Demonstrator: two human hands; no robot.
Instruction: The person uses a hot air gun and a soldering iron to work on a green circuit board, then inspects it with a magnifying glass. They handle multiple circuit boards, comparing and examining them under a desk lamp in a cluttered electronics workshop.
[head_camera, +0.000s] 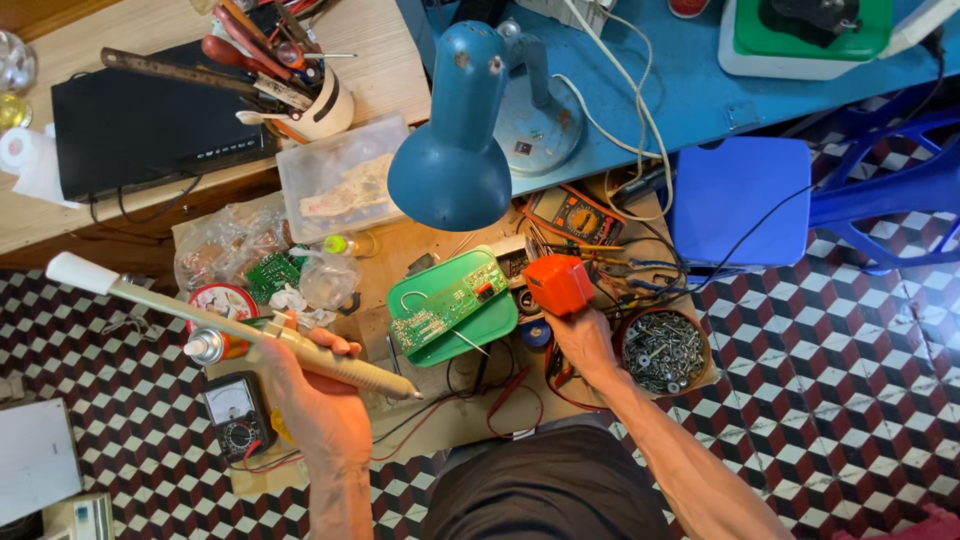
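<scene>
The floor (840, 380) is tiled in a cube pattern of black, white and dark red, and over it stand a blue bench (690, 90) at the top, a pale wooden desk (380, 60) at the upper left and a low cluttered work board (440, 400) in the middle. A blue plastic stool (740, 200) stands just right of the board. A blue desk lamp (455, 140) hangs over the board, its shade above a green plastic casing (450, 310) that holds a circuit board. A clear plastic box (340, 180) lies left of the lamp, and a round bowl of screws (663, 350) sits at the board's right edge.

Both forearms rise from the bottom of the view. The left hand (310, 390) is raised over the board's left side, fingers curled closed round a long cream desoldering pump (240, 325); the pump runs through the fist, its knob end far out to the upper left, its nozzle just right of the fingers. An analogue meter (238, 415) lies just left of that wrist.

The right hand (582, 340) reaches up between the casing and the bowl, fingers wrapped shut on an orange soldering gun (558, 283), whose body sits above the knuckles.
</scene>
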